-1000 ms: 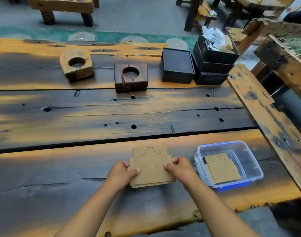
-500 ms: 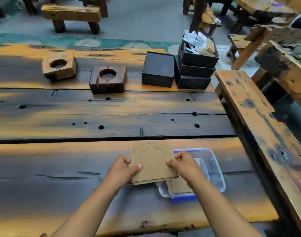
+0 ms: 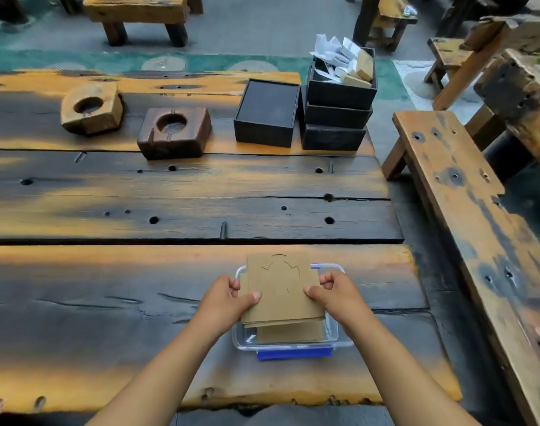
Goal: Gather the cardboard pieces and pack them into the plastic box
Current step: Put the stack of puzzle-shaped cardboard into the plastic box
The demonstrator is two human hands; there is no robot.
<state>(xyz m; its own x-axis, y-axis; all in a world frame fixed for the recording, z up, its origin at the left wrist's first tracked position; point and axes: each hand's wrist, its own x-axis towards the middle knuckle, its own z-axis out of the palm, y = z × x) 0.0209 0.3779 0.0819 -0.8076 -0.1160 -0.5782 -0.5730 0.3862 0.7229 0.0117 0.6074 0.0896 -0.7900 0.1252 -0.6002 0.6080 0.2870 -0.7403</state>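
Note:
A stack of brown cardboard pieces with a cut outline on top hangs just above the clear plastic box, which has a blue clip on its near side. My left hand grips the stack's left edge and my right hand grips its right edge. Another cardboard piece lies inside the box, partly hidden under the held stack. The box sits on the dark wooden table near its front edge.
Two wooden blocks with round hollows stand at the back. A black box and stacked black boxes with paper scraps are behind. A wooden bench runs along the table's right side.
Both hands have carried the cardboard stack to the right, from the bare table beside the box to directly over the box.

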